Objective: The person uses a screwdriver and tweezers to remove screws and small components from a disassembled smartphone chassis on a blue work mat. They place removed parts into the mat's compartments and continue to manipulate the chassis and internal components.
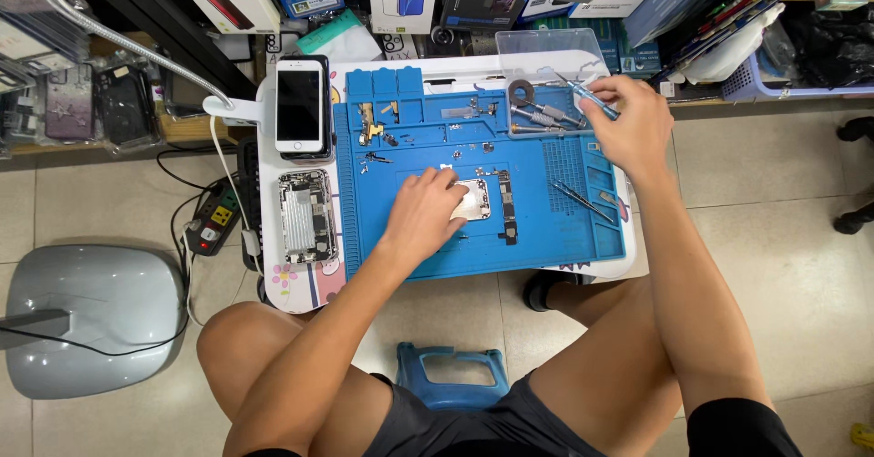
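Observation:
A blue repair mat covers a small white table. My left hand rests on the mat's middle, its fingers on a small metal plate next to a long dark circuit board. My right hand hovers over the mat's far right corner, holding a slim screwdriver by its handle. Other screwdrivers lie just left of it. Tweezers lie on the mat's right side.
An opened phone shell and a white phone lie left of the mat. Small screws and parts dot the mat's far trays. A clear plastic lid, boxes, a power strip, a grey lamp base and a blue stool surround the table.

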